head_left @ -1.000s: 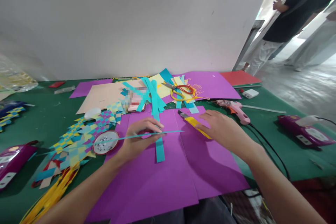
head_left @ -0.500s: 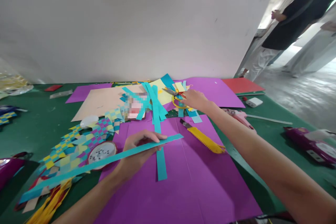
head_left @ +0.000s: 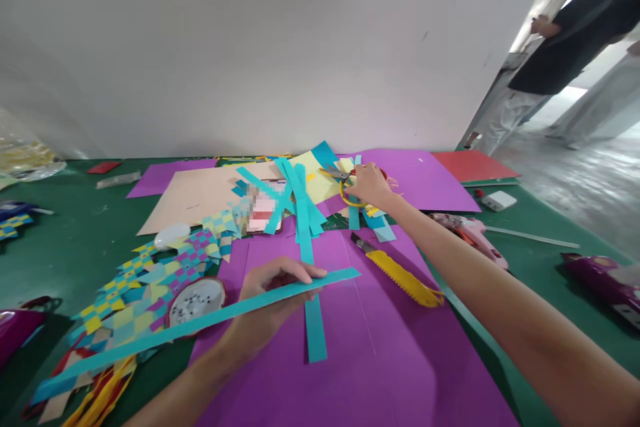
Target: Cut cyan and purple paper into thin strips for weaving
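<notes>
My left hand point(head_left: 265, 287) pinches a long turquoise paper strip point(head_left: 200, 320) between thumb and fingers, above the purple sheet point(head_left: 400, 353). The strip slants from the lower left up to a free end right of the thumb. Beneath it, another turquoise strip point(head_left: 316, 337) lies lengthwise on the purple sheet. At the back of the table, my right hand point(head_left: 374, 187) is closed around the handles of a pair of scissors point(head_left: 336, 173). Their blades point left over paper scraps, and a yellow handle loop shows below the fingers. My palm hides part of the grip.
A yellow box cutter point(head_left: 400, 277) with its blade showing lies on the purple sheet. Left are checkered woven paper pieces point(head_left: 145, 300) and a dish of small dark-dotted beads point(head_left: 197, 303). A phone point(head_left: 263, 210) lies under turquoise strips. Right is a pink glue gun point(head_left: 480, 237). A person point(head_left: 565, 47) stands beyond.
The view has shifted slightly, so most things sit a little lower and to the right. My right hand has settled further round the scissors' handles. The left hand still holds its strip.
</notes>
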`<state>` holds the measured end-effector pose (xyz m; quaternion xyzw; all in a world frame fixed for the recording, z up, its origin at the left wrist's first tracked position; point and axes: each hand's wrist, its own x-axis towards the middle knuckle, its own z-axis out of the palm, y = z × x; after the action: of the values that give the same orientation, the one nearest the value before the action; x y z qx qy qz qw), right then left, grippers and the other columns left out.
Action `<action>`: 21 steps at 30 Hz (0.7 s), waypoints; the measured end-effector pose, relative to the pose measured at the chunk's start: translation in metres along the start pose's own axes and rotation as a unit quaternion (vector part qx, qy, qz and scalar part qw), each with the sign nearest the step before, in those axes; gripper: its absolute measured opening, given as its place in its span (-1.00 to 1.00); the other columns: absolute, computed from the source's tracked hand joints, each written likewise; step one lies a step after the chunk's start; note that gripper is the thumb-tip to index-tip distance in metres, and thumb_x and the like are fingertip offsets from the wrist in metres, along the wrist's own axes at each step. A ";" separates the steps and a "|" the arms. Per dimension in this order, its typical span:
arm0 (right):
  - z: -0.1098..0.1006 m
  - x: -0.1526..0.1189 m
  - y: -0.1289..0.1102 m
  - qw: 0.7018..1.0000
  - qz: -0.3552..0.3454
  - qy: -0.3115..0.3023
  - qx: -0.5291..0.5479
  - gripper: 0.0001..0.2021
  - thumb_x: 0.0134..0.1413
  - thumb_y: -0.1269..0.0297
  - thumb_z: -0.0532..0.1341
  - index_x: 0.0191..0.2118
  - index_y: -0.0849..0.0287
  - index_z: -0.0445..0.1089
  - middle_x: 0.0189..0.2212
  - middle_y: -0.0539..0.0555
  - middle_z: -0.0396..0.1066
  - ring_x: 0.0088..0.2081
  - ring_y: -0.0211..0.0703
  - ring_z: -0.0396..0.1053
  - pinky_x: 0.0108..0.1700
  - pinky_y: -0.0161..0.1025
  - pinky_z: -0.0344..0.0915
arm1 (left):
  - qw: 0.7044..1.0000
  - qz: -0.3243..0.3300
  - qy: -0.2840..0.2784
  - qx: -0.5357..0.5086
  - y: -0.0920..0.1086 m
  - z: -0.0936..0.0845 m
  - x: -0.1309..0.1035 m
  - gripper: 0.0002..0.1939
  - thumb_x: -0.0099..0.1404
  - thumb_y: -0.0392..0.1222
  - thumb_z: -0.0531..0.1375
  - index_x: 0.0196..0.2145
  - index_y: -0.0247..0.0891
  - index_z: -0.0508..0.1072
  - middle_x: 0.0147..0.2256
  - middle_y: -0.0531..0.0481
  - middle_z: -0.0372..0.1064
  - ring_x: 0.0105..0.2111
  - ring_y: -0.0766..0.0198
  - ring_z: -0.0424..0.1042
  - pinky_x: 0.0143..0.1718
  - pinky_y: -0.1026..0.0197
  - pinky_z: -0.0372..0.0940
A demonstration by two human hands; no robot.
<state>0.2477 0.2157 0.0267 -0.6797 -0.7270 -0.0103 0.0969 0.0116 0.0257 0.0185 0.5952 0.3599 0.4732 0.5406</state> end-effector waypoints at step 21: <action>-0.080 -0.075 -0.003 0.642 -0.060 -0.096 0.759 -0.70 -0.01 0.06 0.24 -0.26 0.17 0.25 -0.56 -0.08 0.17 -0.57 -0.35 0.13 -0.60 -0.37 0.07 | 0.999 0.007 0.023 -0.021 0.001 0.008 0.001 -0.90 0.12 -0.33 0.32 -0.45 -0.24 0.45 -0.39 0.05 0.49 -0.45 0.30 0.52 -0.43 0.29 0.41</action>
<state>0.2592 0.1300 0.0936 -0.3200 -0.5243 0.6041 0.5077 0.0199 0.0244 0.0199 0.5751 0.3584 0.4977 0.5414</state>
